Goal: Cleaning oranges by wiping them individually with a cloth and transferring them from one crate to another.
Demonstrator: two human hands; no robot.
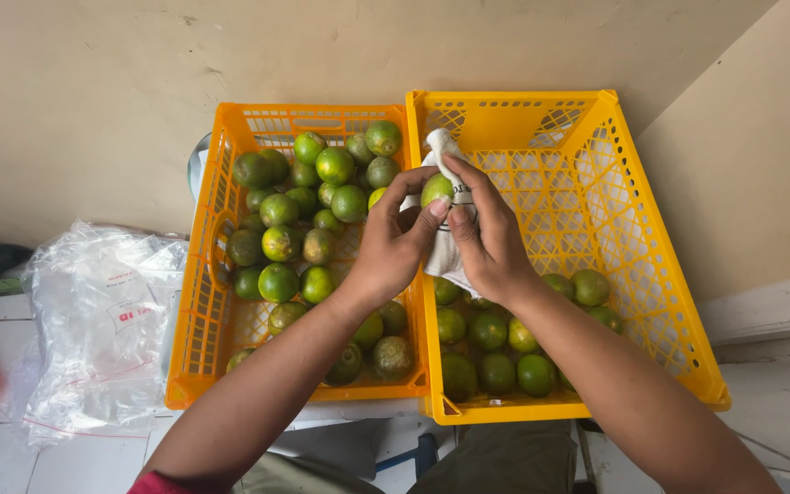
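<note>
2 hands over 2 yellow crates. Left hand [393, 245] pinches 1 green lime [437, 189] w/ thumb & fingertips; right hand [489, 238] curls round white cloth [443, 247] against it. Left crate [201, 311]: approx 25 limes. Right crate [651, 274]: approx 10. Clear plastic bags [102, 320] at left.

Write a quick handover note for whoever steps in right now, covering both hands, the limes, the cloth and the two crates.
Left hand: holds one lime, fingers around it.
Right hand: holds the white cloth against that lime.
Both hands are above the seam between the crates.
Left crate: piled with green limes.
Right crate: a smaller batch at the near end, far end bare.
Done: apparently those few limes in the right crate.
Left: the left crate's pile, likely.
</note>
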